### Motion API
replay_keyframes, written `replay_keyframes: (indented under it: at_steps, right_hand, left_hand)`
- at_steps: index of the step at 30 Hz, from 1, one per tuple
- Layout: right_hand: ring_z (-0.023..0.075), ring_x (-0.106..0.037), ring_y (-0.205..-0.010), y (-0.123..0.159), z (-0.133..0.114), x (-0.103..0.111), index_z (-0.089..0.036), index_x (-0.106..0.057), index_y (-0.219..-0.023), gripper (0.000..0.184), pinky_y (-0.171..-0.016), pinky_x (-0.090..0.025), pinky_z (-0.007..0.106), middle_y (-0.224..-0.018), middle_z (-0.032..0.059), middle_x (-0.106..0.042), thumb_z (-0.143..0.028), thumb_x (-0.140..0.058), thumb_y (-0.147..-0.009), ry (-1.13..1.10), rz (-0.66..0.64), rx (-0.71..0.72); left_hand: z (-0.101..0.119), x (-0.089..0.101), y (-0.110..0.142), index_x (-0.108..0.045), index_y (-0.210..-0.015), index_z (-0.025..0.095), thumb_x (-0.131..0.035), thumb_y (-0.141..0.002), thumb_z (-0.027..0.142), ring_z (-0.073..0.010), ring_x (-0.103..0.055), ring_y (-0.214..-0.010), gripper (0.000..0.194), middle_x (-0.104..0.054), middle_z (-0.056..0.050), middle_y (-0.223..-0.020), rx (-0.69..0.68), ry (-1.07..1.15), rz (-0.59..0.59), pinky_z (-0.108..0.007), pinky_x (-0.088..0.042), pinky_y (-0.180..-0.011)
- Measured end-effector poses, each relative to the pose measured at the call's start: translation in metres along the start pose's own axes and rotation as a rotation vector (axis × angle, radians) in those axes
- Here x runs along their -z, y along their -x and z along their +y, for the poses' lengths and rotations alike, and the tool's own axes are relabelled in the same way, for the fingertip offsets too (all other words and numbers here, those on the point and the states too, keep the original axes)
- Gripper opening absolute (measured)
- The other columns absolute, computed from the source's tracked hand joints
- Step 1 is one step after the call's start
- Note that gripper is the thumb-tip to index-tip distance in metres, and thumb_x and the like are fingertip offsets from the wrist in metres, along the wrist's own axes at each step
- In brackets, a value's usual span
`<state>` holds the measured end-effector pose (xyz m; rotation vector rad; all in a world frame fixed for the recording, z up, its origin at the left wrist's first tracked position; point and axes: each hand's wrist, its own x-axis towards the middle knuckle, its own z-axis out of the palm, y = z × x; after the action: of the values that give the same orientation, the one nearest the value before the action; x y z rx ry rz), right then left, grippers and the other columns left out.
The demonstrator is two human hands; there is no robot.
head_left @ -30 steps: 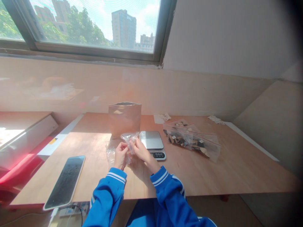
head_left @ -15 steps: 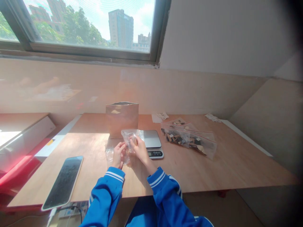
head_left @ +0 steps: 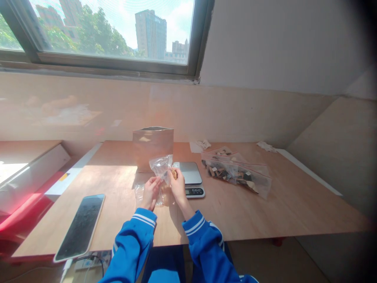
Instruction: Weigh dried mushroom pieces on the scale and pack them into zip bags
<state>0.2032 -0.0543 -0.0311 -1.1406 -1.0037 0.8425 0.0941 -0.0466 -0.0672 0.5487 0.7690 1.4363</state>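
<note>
My left hand (head_left: 150, 192) is closed, its fingertips pinching the lower part of a clear plastic bag (head_left: 160, 165). The bag's wide end puffs up above the fingers. Beside it, my right hand (head_left: 178, 187) is closed round a small brown lumpy piece (head_left: 174, 173), whose exact kind I cannot make out. Its fingertips meet the bag's side. More crumpled clear plastic (head_left: 139, 192) lies on the table under and left of my left hand. A kitchen scale (head_left: 191, 173) sits just right of my right hand, partly covered by it.
Behind my hands a brown stand-up pouch (head_left: 153, 147) stands with its top open. Zip bags (head_left: 235, 173) of dark and tan pieces lie to the right. A phone (head_left: 81, 226) on a cable lies at the left front. Crumpled tissue (head_left: 203, 144) lies by the wall.
My right hand has turned and drawn slightly right, and the brown piece now shows in its fingers, out of the bag. The bag's top has risen and tilted right.
</note>
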Motion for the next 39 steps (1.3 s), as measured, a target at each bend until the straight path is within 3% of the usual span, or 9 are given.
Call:
replay_keyframes:
  at_steps: [4, 9, 15, 20, 23, 26, 33, 36, 39]
  right_hand:
    - [0.0162, -0.059, -0.08, 0.002, -0.001, 0.0, -0.017, -0.06, -0.09, 0.027, -0.076, -0.046, 0.027, -0.088, 0.0044, -0.064, -0.043, -0.056, -0.082, 0.024, 0.038, 0.019]
    - [0.0157, -0.057, -0.075, 0.003, -0.006, 0.011, -0.018, -0.056, -0.09, 0.028, -0.07, -0.045, 0.027, -0.082, 0.0026, -0.063, -0.044, -0.05, -0.085, 0.086, 0.218, 0.022]
    - [0.0158, -0.056, -0.069, 0.0, -0.014, 0.023, -0.019, -0.057, -0.083, 0.026, -0.066, -0.044, 0.026, -0.074, 0.0001, -0.061, -0.044, -0.056, -0.081, 0.158, -0.028, 0.051]
    - [0.0176, -0.06, -0.084, 0.014, -0.014, 0.019, -0.02, -0.061, -0.091, 0.019, -0.079, -0.045, 0.029, -0.088, 0.0039, -0.064, -0.036, -0.05, -0.088, 0.148, -0.216, 0.225]
    - [0.018, -0.059, -0.092, 0.024, -0.009, 0.012, -0.022, -0.061, -0.097, 0.019, -0.084, -0.045, 0.03, -0.097, 0.006, -0.064, -0.035, -0.05, -0.089, 0.104, -0.125, 0.242]
    - [0.0171, -0.06, -0.087, 0.028, -0.002, 0.003, -0.019, -0.059, -0.095, 0.021, -0.081, -0.047, 0.029, -0.094, 0.0058, -0.064, -0.037, -0.051, -0.088, 0.036, 0.042, 0.106]
    - [0.0136, -0.059, -0.061, 0.002, 0.001, 0.013, -0.019, -0.05, -0.096, 0.028, -0.055, -0.048, 0.025, -0.087, 0.004, -0.062, -0.045, -0.049, -0.086, 0.002, 0.202, -0.079]
    - [0.0163, -0.062, -0.077, -0.023, -0.016, 0.025, -0.019, -0.048, -0.095, 0.029, -0.061, -0.05, 0.026, -0.092, 0.0071, -0.06, -0.047, -0.047, -0.086, 0.007, 0.298, 0.014]
    - [0.0157, -0.06, -0.082, -0.052, -0.053, 0.024, -0.019, -0.049, -0.096, 0.028, -0.07, -0.051, 0.026, -0.094, 0.0075, -0.06, -0.045, -0.044, -0.089, 0.047, 0.286, 0.203]
  left_hand:
    - [0.0, 0.0, 0.001, -0.061, -0.079, 0.013, -0.078, -0.066, 0.017, -0.0102, -0.066, -0.076, 0.021, -0.068, -0.001, -0.078, 0.018, 0.011, -0.023, -0.023, -0.048, -0.084]
    - [0.005, -0.006, 0.006, -0.061, -0.08, 0.012, -0.076, -0.07, 0.028, -0.017, -0.066, -0.09, 0.024, -0.069, -0.008, -0.089, 0.039, 0.014, -0.083, -0.029, -0.047, -0.091]
    - [0.006, -0.013, 0.011, -0.059, -0.089, 0.014, -0.077, -0.069, 0.033, -0.0135, -0.064, -0.076, 0.032, -0.067, -0.004, -0.089, 0.055, -0.036, -0.128, -0.027, -0.05, -0.076]
    - [0.006, -0.008, 0.01, -0.051, -0.074, 0.016, -0.078, -0.067, 0.032, -0.0058, -0.053, -0.057, 0.032, -0.058, 0.005, -0.066, 0.018, -0.084, -0.093, -0.018, -0.043, -0.059]
    - [0.005, -0.006, 0.01, -0.05, -0.074, 0.016, -0.078, -0.066, 0.037, -0.0055, -0.051, -0.055, 0.036, -0.055, 0.006, -0.063, 0.016, -0.109, -0.066, -0.017, -0.041, -0.055]
    - [0.004, -0.005, 0.01, -0.05, -0.075, 0.016, -0.078, -0.065, 0.042, -0.0063, -0.05, -0.054, 0.04, -0.056, 0.004, -0.063, 0.037, -0.132, -0.067, -0.018, -0.04, -0.053]
    - [0.012, -0.011, 0.013, -0.05, -0.076, 0.015, -0.078, -0.067, 0.039, -0.0021, -0.041, -0.048, 0.037, -0.05, 0.007, -0.059, 0.001, -0.06, -0.057, -0.014, -0.035, -0.049]
    - [0.015, -0.012, 0.014, -0.052, -0.076, 0.016, -0.077, -0.069, 0.032, -0.0027, -0.042, -0.048, 0.031, -0.051, 0.007, -0.059, 0.003, -0.001, -0.046, -0.015, -0.036, -0.049]
    - [0.016, -0.011, 0.012, -0.057, -0.079, 0.016, -0.071, -0.075, 0.03, -0.0062, -0.051, -0.054, 0.02, -0.058, 0.004, -0.063, 0.023, 0.064, -0.008, -0.017, -0.042, -0.054]
